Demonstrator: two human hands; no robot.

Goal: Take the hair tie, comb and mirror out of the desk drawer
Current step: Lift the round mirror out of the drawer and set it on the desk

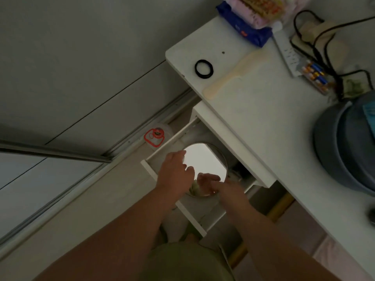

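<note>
Mirror [205, 161] in drawer [151, 161] (seemingly flat); comb [233, 75] on desk [263, 118]

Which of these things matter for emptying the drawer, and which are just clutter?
Job:
hair tie, on the desk
comb, on the desk
mirror, in the open drawer, both hands on it

Clutter:
power strip
batteries
blue packet

Worktop [253, 110] white, plain. Hair tie [204, 69] black. Comb [233, 77] pale cream/yellow. Mirror [205, 161] w/ dark rim, glass reflecting pale pinkish-white. Drawer [192, 214] white. Blue packet [243, 27] w/ pink item on top. Cables [324, 41] black. Batteries [315, 75] blue & orange. Bowl [345, 151] grey-blue. Shorts [188, 262] olive green.
</note>
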